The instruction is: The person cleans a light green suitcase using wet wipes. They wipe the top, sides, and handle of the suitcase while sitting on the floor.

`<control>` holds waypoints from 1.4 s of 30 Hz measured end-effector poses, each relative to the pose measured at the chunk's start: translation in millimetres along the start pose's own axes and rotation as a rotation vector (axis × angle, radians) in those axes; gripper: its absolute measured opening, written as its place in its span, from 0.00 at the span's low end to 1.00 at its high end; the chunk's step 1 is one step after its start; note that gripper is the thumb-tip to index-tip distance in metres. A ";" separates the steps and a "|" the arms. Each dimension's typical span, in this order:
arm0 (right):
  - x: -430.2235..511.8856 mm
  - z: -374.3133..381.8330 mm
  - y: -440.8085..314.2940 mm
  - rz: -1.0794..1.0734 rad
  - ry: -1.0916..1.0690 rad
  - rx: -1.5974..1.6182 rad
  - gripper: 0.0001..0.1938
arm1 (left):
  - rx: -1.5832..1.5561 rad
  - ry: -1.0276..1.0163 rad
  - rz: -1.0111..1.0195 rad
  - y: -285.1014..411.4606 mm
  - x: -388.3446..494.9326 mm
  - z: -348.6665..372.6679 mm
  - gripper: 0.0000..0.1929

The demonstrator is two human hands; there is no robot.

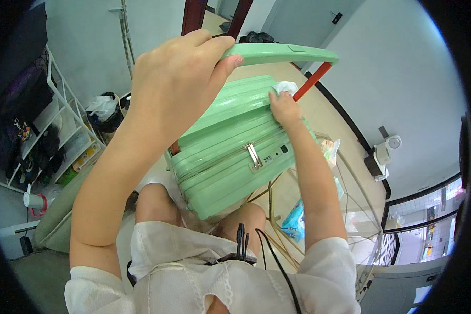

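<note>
A mint-green hard-shell suitcase stands before my knees, tilted in the view, with zipper pulls and a combination lock on its near side. Its pull handle is raised on red-orange bars. My left hand is closed around the left part of the handle's grip. My right hand rests at the case's far right edge, near the right bar, on a white cloth or tissue. My right fingertips are partly hidden behind that white piece.
A glass-topped table with gold metal legs is on the right, with a blue packet under or by it. At left stand a white rack, a lined bin and a green-grey sofa. A black cable hangs at my waist.
</note>
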State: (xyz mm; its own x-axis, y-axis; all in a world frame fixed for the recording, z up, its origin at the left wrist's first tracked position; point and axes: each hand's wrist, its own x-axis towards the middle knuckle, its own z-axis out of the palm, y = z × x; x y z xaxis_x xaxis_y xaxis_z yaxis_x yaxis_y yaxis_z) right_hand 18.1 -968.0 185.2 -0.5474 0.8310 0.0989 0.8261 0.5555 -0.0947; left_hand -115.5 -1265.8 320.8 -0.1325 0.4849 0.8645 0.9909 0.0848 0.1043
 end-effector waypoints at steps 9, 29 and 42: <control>16.9 -5.6 -25.4 0.058 -0.087 0.068 0.36 | 0.044 0.025 0.009 -3.3 -5.8 -2.0 0.10; -131.9 22.5 -132.8 -0.834 0.061 0.539 0.14 | -0.552 -0.643 -0.473 -20.2 36.3 -15.1 0.20; -212.6 -40.0 -25.9 0.159 -0.587 2.176 0.17 | -1.618 -0.852 -0.807 -52.3 32.9 -2.7 0.14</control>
State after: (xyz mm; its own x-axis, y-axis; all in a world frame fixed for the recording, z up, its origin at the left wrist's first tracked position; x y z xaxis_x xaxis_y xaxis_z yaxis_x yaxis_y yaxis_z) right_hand 118.5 -1160.2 206.2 -0.8171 0.5450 -0.1879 -0.2756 -0.6556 -0.7030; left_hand -171.6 -1256.6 345.1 0.0327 0.9988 0.0370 -0.2583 -0.0273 0.9657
